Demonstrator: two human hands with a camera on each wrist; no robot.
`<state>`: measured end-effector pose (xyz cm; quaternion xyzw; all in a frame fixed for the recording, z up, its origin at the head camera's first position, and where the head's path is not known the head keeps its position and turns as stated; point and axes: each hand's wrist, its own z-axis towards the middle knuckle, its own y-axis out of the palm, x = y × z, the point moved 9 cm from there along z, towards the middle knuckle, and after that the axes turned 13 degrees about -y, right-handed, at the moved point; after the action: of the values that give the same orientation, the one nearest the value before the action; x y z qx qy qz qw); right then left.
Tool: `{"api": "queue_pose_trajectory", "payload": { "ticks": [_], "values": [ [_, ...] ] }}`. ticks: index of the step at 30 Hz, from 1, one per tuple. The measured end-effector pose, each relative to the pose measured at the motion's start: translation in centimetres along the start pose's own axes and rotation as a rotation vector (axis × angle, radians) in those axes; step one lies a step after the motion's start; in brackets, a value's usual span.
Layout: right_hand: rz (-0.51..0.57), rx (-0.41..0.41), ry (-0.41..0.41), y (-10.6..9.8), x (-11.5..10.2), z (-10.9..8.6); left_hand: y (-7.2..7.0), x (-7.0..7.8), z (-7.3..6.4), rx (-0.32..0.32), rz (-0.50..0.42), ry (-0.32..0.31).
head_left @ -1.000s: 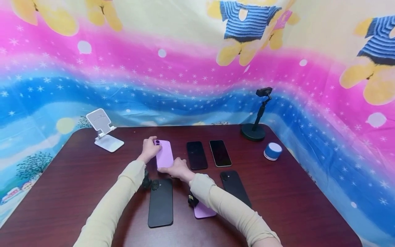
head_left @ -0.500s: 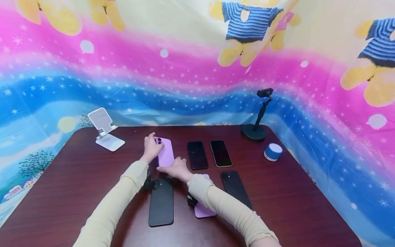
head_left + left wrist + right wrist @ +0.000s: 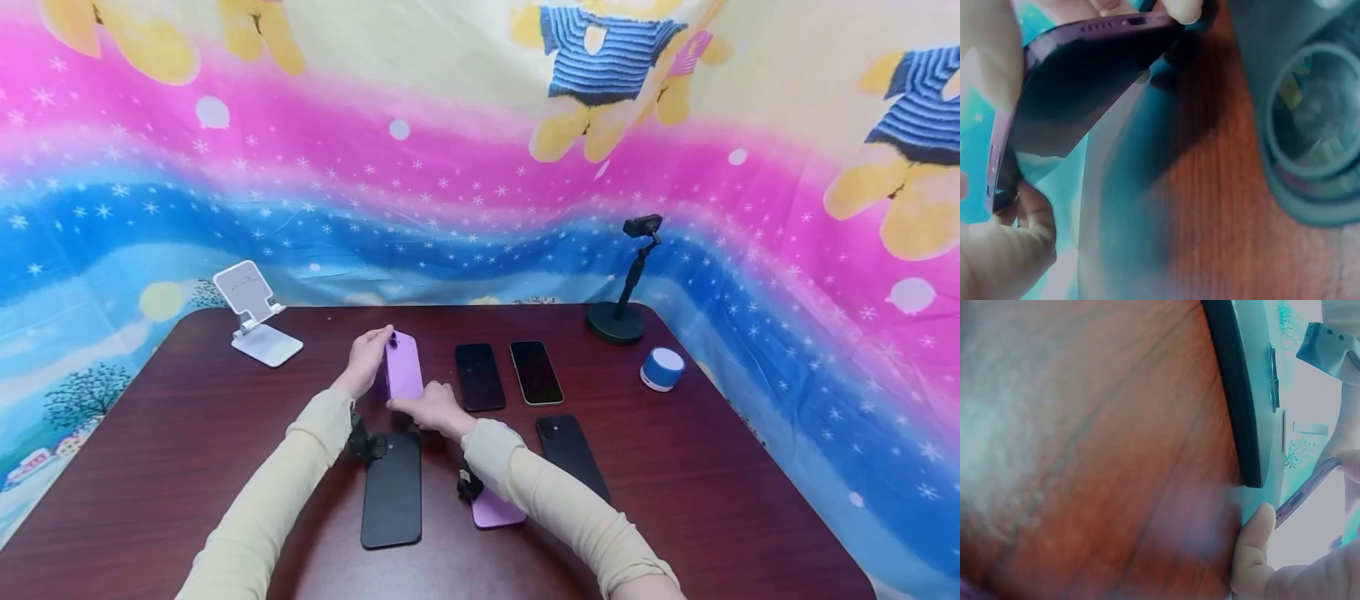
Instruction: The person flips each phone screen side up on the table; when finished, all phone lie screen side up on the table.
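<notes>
A purple smartphone [image 3: 405, 367] is held tilted above the table by both hands, with its back and rear camera facing me in the head view. My left hand [image 3: 366, 364] grips its upper left edge. Pinched in my right hand [image 3: 435, 408] is the lower end. From the left wrist, the phone's dark screen [image 3: 1066, 94] and its edge with the charging port are seen from below. In the right wrist view, the same phone's thin edge [image 3: 1304, 492] lies against the right thumb. Just nearer to me, a black smartphone [image 3: 392, 496] lies back up.
Another purple phone [image 3: 497, 510] lies partly under the right sleeve, beside a black phone [image 3: 576, 458]. Two phones lie screen up behind: one black [image 3: 480, 377], one light-edged [image 3: 536, 372]. Around them stand a white folding stand [image 3: 264, 321], a black stand [image 3: 617, 321] and a blue-white cylinder [image 3: 663, 369].
Both hands have tipped the purple phone so that it slants more steeply and looks narrower. Its top end has shifted slightly right and up in the head view. The other phones stay put.
</notes>
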<state>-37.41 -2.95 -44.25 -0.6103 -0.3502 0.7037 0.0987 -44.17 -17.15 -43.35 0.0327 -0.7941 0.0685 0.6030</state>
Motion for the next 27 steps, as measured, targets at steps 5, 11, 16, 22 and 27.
{"api": "queue_pose_trajectory", "payload": {
  "ticks": [5,11,16,22,27],
  "values": [
    [0.079,-0.001,-0.015,0.1,0.2,-0.1,1.2,-0.7,-0.2,-0.224,-0.148,-0.022],
    [0.157,-0.042,-0.038,0.3,0.4,0.0,1.9,-1.1,-0.7,-0.370,-0.255,-0.032],
    [0.276,-0.109,-0.012,0.7,0.9,0.1,2.3,-1.3,-0.9,-0.432,-0.268,-0.061],
    [0.357,-0.165,0.005,1.0,1.2,0.1,2.6,-1.5,-0.9,-0.459,-0.276,-0.094],
    [0.369,-0.210,0.006,0.9,0.9,0.0,2.9,-1.4,-1.1,-0.463,-0.274,-0.090]
  ]
}}
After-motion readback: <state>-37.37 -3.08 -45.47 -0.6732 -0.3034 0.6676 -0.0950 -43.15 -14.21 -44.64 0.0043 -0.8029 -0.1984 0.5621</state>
